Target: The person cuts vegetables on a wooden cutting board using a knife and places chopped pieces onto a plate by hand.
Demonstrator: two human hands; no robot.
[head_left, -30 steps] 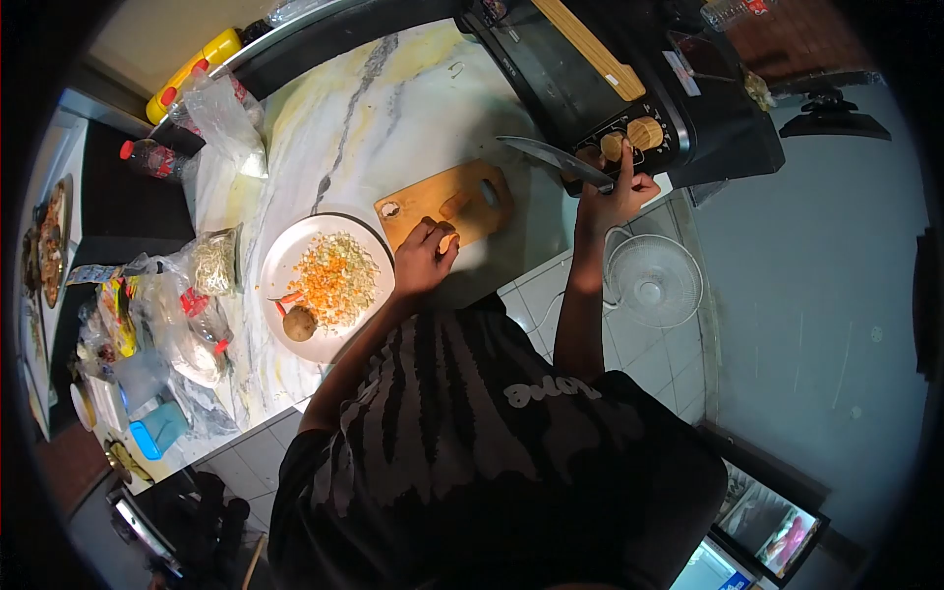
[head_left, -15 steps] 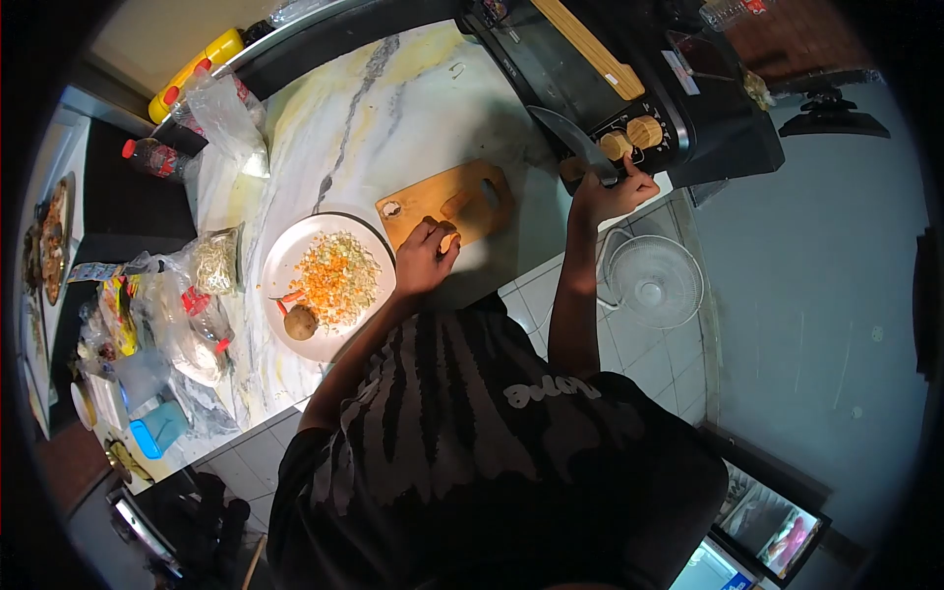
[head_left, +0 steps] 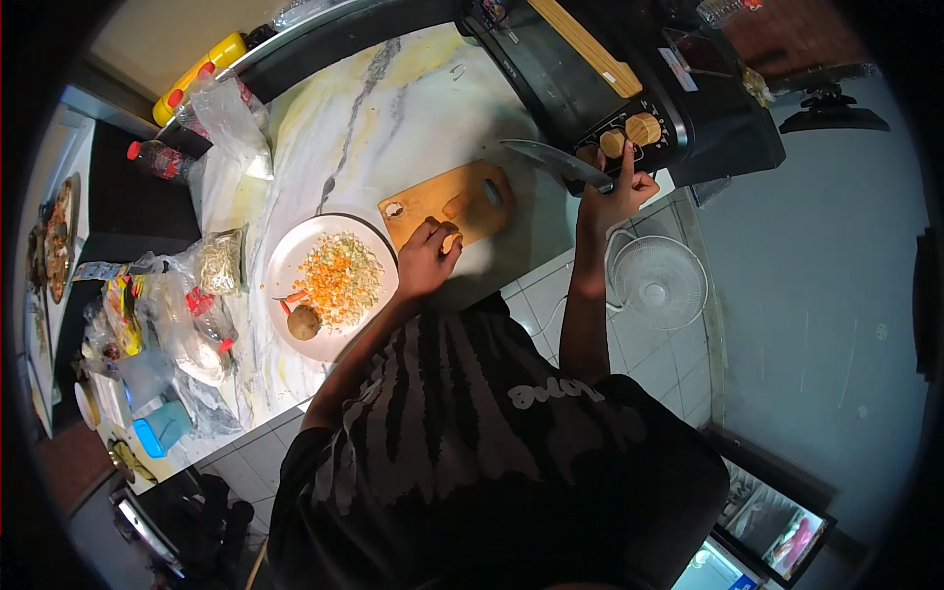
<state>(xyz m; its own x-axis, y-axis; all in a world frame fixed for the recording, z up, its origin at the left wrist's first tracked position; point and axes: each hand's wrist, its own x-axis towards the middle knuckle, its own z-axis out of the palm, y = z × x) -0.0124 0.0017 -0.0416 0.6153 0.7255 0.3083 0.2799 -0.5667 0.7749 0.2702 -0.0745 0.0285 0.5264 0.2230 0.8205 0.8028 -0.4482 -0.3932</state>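
My left hand (head_left: 427, 258) has its fingers curled round a small orange-brown piece at the near edge of the wooden cutting board (head_left: 418, 197). Another brownish piece (head_left: 456, 206) lies on the board beyond my fingers. My right hand (head_left: 612, 197) grips a knife (head_left: 556, 159) by its handle, beside the wooden knobs (head_left: 643, 129) of the black oven; its index finger points out at them. The blade points left, raised off the board. Left of the board, a pinkish plate (head_left: 285, 258) carries diced orange and pale bits, red chillies (head_left: 285, 303) and a round brown item (head_left: 303, 322).
Plastic bags (head_left: 218, 261), bottles (head_left: 162, 160) and a blue-lidded container (head_left: 149, 438) crowd the counter's left side. The black oven (head_left: 590, 59) stands at the back right with a wooden handle. A white fan (head_left: 656, 282) stands on the floor at the right.
My right hand lowered the knife tip leftward from its more upright tilt half a second ago, close to its pose one second ago. My left hand stays at the board.
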